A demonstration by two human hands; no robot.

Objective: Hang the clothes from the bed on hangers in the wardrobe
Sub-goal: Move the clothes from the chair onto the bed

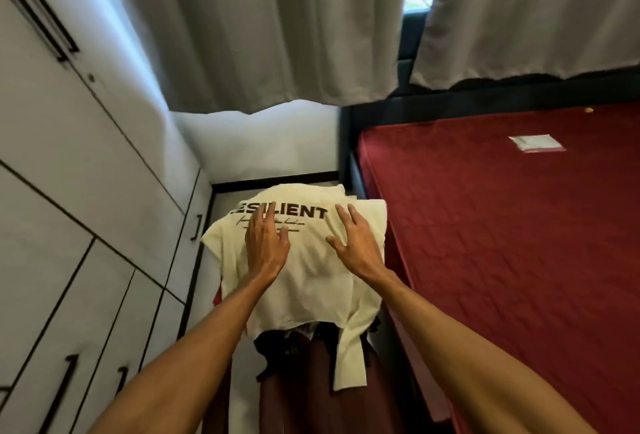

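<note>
While both palms rest on it, the cream T-shirt (pixel 311 281) lies on top of a clothes pile in the aisle between the wardrobe (pixel 69 156) on the left and the bed (pixel 502 243) on the right, off the mattress. Left hand (pixel 265 243): fingers straight and spread, flat over the black "RESILIENT" print. Right hand (pixel 358 246): also splayed, palm down on the shirt's right part, near the bed edge. One sleeve hangs off the near-right side. Under the shirt are a dark garment (pixel 273 347) and a maroon garment (pixel 311 381), spilling toward the near side. Pile support is hidden, can't tell. Wardrobe doors closed, black handles. Bed has a red cover with a small white packet (pixel 535 143) on the far part. Grey curtains (pixel 277 35) on the far wall.
</note>
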